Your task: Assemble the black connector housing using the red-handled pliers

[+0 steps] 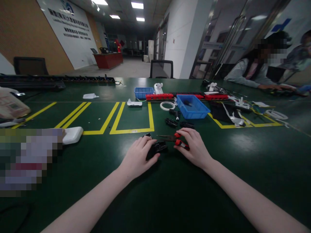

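Note:
My left hand (140, 152) is closed around a black plastic part (159, 147) on the green table, its fingers hiding much of it. In my right hand (194, 147) is a pair of long-nose pliers (179, 141) with red and black handles. The slim jaws point left and look slightly parted, just behind the black part; I cannot tell whether they touch it. Beyond the pliers lie a black part (171, 122) and another dark part (186, 125), with a black elbow-shaped piece (175, 114) behind them.
A blue tray (193, 111) with a dark item inside stands behind my right hand, a smaller blue basket (143, 93) farther back. Red strips (159, 96) and a white ring (167, 106) lie nearby. A white box (72, 135) is at left. Another person sits at the far right.

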`<state>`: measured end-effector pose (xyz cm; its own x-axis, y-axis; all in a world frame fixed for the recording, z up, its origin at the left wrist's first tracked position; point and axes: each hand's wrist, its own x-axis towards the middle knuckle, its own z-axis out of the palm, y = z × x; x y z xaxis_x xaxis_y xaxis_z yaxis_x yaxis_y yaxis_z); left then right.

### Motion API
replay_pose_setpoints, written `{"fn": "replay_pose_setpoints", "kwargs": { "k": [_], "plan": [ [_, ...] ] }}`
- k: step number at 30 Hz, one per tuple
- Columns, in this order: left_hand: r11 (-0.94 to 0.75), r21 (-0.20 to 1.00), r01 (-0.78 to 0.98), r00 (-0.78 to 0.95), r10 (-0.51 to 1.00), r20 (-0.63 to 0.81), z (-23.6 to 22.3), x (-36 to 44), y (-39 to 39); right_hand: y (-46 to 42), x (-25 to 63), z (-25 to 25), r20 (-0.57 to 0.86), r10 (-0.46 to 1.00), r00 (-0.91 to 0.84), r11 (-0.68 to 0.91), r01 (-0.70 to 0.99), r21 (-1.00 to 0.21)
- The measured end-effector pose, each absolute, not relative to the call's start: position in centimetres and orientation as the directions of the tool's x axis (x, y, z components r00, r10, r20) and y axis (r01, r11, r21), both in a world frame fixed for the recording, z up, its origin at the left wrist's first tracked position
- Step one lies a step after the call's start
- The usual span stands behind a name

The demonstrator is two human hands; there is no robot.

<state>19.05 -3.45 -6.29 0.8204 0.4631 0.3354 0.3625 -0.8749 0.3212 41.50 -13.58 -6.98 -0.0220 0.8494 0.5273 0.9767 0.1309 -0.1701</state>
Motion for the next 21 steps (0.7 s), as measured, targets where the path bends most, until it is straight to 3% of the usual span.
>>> {"fn": "replay_pose_setpoints", "kwargs": {
  "k": [8, 15, 21],
  "plan": [
    [-0.852, 0.324, 0.411, 0.853, 0.485, 0.193, -6.2, 19.3, -3.0, -14.1, 41.2, -6.8, 0.569, 0.817, -0.096, 0.175, 0.981, -0.086],
    [-0.808, 0.502, 0.309, 0.892, 0.43, 0.142, -5.6, 18.7, -2.8, -14.6, 42.6, -6.5, 0.543, 0.824, -0.163, 0.216, 0.976, -0.035],
    [-0.671, 0.679, 0.297, 0.908, 0.419, 0.016, -5.0, 18.7, -2.6, -15.3, 43.9, -6.1, 0.491, 0.849, -0.193, 0.244, 0.969, -0.042]
  ]
}}
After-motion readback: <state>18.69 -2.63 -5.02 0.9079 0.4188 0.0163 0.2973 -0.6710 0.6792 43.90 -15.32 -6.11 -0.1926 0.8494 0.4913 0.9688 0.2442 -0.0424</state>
